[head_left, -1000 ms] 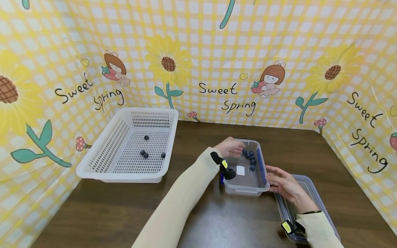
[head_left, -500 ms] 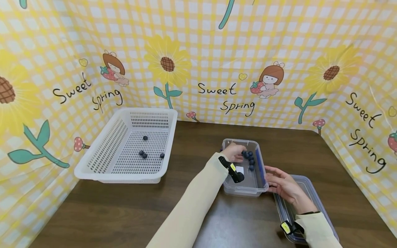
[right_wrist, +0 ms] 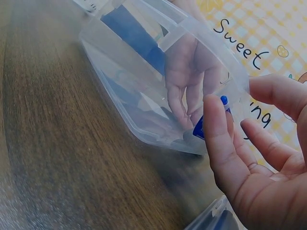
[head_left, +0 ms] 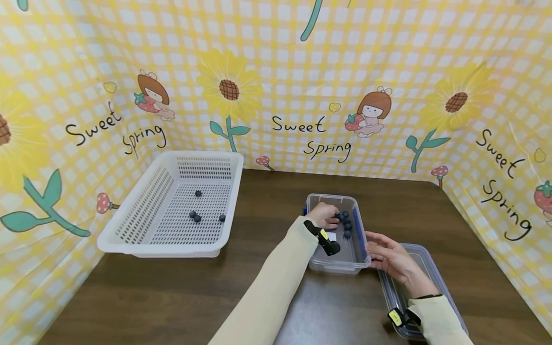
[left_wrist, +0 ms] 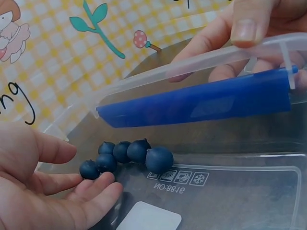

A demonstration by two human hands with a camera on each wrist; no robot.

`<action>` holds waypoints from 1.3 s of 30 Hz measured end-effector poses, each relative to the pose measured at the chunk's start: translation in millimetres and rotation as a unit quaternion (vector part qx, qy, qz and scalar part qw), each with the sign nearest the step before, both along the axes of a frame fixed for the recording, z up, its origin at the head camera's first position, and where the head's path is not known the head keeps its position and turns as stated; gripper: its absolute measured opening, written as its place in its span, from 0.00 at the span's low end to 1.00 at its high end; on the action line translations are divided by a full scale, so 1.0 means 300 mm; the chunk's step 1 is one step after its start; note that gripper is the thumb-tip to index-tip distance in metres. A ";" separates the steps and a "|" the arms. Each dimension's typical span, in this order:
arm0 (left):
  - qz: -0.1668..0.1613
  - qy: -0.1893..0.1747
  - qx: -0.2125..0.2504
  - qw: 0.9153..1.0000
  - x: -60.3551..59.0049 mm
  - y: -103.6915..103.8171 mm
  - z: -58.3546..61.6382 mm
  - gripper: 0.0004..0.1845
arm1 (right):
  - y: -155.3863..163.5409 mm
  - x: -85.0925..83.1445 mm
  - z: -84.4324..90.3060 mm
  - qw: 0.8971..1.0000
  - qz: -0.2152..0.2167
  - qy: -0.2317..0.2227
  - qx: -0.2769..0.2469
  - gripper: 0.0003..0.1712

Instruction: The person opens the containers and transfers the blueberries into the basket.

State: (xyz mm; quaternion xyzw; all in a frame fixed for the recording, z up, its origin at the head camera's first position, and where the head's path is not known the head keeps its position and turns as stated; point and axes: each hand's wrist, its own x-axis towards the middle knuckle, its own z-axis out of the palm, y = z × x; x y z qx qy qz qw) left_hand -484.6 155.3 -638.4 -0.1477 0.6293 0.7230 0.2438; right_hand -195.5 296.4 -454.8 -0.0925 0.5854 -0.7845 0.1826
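Note:
My left hand (head_left: 324, 215) is inside a clear plastic container (head_left: 338, 267), fingers spread and palm up in the left wrist view. Its fingertips (left_wrist: 103, 181) are right at the nearest of several blueberries (left_wrist: 159, 160), which lie in a line on the container floor. My right hand (head_left: 394, 258) rests its fingers against the container's right side, where a blue latch (left_wrist: 201, 103) hangs. In the right wrist view its thumb (right_wrist: 218, 139) and fingers are spread apart along the outer wall and rim.
A white perforated basket (head_left: 164, 247) with several blueberries (head_left: 197, 218) stands at the left. The clear lid (head_left: 418, 251) lies on the dark wood table (head_left: 172, 297), beneath the right forearm. A yellow checked cloth (head_left: 293, 72) hangs around the table.
My left hand has moved down from the container's left rim into it, up to the blueberries. The right hand has stayed at the container's side.

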 end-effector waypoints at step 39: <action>-0.105 0.111 -0.114 0.982 0.269 0.023 0.240 0.11 | -0.005 -0.001 -0.004 1.000 -0.005 -0.005 -0.007 0.21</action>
